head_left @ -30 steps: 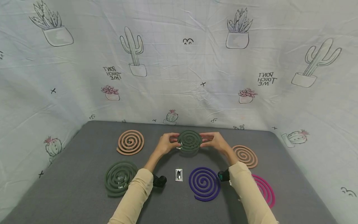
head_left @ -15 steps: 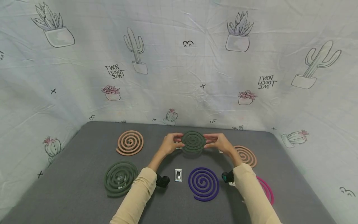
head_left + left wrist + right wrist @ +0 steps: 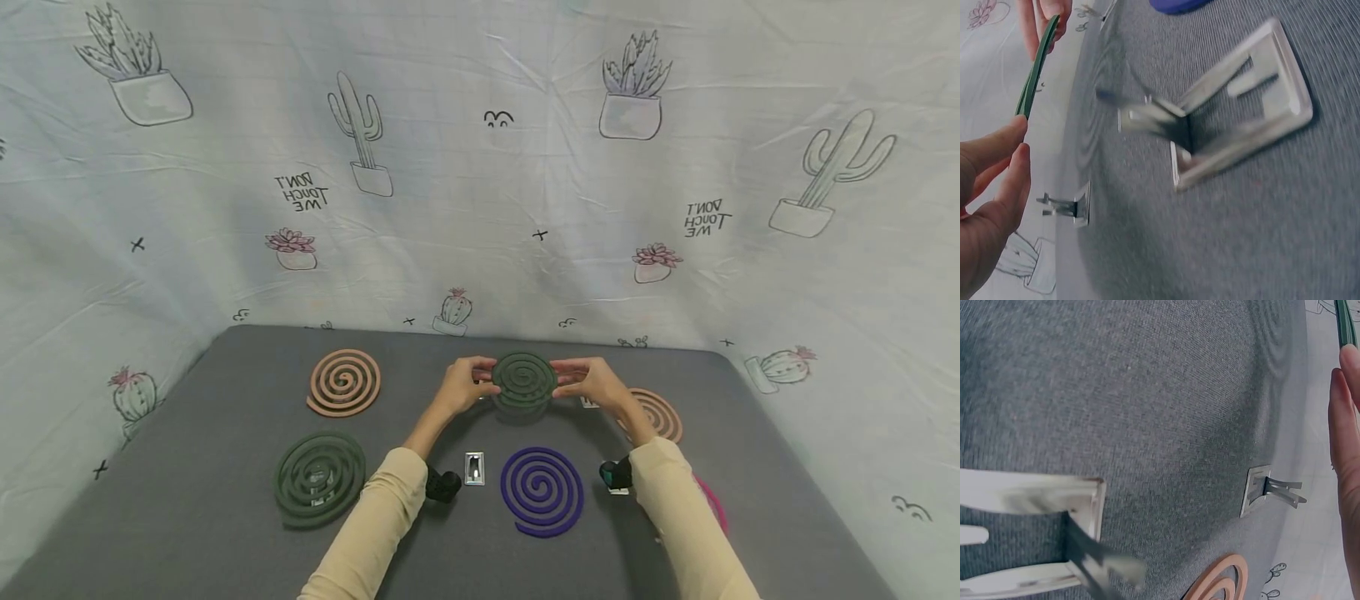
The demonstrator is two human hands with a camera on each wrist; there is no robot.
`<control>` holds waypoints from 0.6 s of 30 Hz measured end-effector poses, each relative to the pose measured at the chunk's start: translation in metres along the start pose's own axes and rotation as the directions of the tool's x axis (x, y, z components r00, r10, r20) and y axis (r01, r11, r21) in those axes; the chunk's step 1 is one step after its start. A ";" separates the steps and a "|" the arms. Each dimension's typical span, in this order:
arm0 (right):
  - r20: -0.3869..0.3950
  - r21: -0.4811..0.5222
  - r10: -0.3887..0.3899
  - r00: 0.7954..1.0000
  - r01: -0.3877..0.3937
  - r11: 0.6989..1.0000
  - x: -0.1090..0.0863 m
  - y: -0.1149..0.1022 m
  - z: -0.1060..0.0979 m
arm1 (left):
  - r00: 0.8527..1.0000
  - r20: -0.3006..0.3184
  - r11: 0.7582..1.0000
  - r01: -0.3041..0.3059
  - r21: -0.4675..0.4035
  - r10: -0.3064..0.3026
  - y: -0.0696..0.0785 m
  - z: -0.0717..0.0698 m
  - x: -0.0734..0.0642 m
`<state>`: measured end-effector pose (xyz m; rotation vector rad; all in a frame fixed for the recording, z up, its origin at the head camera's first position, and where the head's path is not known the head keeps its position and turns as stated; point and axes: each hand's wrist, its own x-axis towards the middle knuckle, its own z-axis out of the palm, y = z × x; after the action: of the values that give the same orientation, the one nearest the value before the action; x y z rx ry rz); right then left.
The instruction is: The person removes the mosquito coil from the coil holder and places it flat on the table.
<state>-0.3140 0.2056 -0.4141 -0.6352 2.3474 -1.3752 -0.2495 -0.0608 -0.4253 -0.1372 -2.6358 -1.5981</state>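
Note:
A round dark green mosquito coil is held above the back of the table, between the two hands. The left hand pinches its left edge between thumb and fingers. On the opposite edge, the right hand grips it the same way. The left wrist view shows the coil edge-on, thin and slightly bowed, clear of the cloth. Small metal coil stands with raised prongs lie below: one stand near the left hand, another stand near the right.
On the grey table lie a tan coil, a larger green coil, a purple coil and another tan coil. The right sleeve partly covers a pink coil. A metal stand sits centrally. A printed curtain rises behind.
Both hands have carried the green coil a little to the right over the table. Their grip on its edges stays the same. The other coils have not moved.

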 end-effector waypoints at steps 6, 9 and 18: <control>-0.004 -0.003 0.022 1.000 -0.022 1.000 -0.003 0.002 -0.003 | 1.000 -0.005 1.000 0.005 0.008 -0.005 0.004 0.005 0.000; 0.001 0.002 0.028 1.000 -0.028 1.000 -0.003 0.004 -0.003 | 1.000 0.002 1.000 0.003 0.021 -0.003 0.006 0.006 0.000; 0.026 0.038 0.028 0.999 -0.029 0.999 -0.003 0.009 -0.004 | 1.000 0.014 0.999 0.025 0.046 -0.026 0.005 0.009 -0.001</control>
<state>-0.3155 0.2137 -0.4196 -0.6029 2.2959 -1.3877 -0.2484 -0.0502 -0.4254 -0.1143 -2.6939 -1.5487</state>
